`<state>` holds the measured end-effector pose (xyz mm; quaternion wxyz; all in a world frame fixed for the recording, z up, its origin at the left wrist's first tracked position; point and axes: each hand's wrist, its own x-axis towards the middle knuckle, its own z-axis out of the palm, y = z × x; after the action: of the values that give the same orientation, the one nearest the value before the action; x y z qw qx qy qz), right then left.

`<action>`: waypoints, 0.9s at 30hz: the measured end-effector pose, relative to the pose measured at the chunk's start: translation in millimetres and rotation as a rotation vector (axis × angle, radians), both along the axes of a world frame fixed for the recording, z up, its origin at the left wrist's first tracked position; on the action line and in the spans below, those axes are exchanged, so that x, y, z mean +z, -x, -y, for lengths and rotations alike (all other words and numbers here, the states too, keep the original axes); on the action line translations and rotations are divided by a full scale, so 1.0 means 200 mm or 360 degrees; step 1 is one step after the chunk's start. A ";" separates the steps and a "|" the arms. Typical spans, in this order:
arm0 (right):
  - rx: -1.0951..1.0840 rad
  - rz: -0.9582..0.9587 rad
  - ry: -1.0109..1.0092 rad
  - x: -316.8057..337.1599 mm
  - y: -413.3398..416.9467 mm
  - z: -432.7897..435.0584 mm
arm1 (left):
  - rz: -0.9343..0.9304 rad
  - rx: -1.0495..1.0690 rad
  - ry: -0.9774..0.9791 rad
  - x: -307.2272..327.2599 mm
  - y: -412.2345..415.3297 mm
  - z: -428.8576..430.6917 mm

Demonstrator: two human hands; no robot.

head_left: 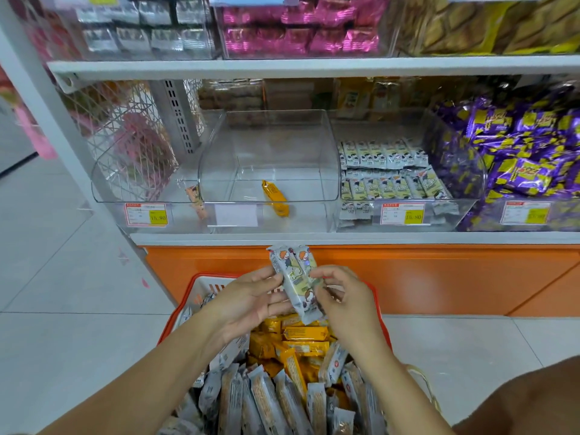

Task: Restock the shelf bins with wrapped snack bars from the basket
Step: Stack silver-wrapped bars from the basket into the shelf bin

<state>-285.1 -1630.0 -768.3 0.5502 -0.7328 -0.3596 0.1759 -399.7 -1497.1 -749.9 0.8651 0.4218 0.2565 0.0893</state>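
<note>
Grip: left hand [251, 296] and right hand [342, 296] both pinch seemingly two white bars [296, 277], long axis pointing forward; their matching bin [464, 211] lies up-right, nearer the right.

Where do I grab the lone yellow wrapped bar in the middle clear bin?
Pinch the yellow wrapped bar across its width at mid-length, likely from above over the low front wall of the clear plastic bin; it lies flat, long sides exposed.
</note>
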 end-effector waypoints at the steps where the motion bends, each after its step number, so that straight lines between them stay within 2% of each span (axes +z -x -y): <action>1: 0.0007 0.0051 -0.0028 0.01 0.00 0.00 | 0.0001 -0.0004 -0.0057 0.02 -0.02 0.00; 4: -0.0032 0.0195 -0.0013 0.06 0.00 0.00 | 0.0044 -0.0040 -0.0200 0.07 -0.07 0.00; 8: -0.0205 0.0355 -0.0042 0.12 -0.02 0.02 | 0.0057 -0.0196 -0.0580 0.15 -0.15 0.02; 12: -0.0277 0.0255 -0.0113 0.23 -0.06 0.03 | 0.0055 -0.0195 -0.0977 0.29 -0.24 0.01; 14: -0.0301 0.0174 -0.0159 0.33 -0.11 0.03 | -0.0010 -0.0031 -0.1414 0.35 -0.27 -0.02; 17: -0.0407 0.0048 -0.0183 0.48 -0.23 0.03 | -0.0287 0.0194 -0.2210 0.36 -0.28 -0.09; 19: -0.0449 0.0093 -0.0084 0.57 -0.33 0.02 | -0.0458 0.0184 -0.2521 0.32 -0.28 -0.14; 21: -0.0480 0.0182 0.0118 0.64 -0.46 -0.01 | -0.0550 0.0114 -0.2618 0.28 -0.29 -0.17; 27: -0.0339 0.0060 0.0816 0.68 -0.82 -0.33 | -0.0606 0.0051 -0.2658 0.24 -0.31 -0.19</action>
<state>-121.7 -1563.1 -632.8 0.3554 -0.8849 -0.2345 0.1888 -337.4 -1458.4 -701.3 0.2115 0.9249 0.2535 0.1888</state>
